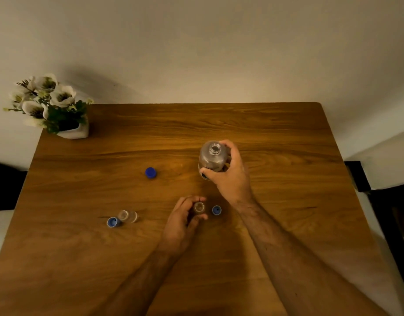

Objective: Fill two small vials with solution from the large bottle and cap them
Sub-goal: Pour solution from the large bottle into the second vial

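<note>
- The large bottle (212, 157), uncapped and upright, is gripped by the right hand (228, 174).
- One open vial (199, 207) is held by the left hand (181, 221), below that grip.
- A light blue cap (216, 210) lies just right of the held vial.

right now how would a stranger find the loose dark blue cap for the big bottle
Start at the white flower pot on the wooden table, then move toward the middle. The dark blue bottle cap lies alone there, left of the clear large bottle; it is darker than both light blue caps.
</note>
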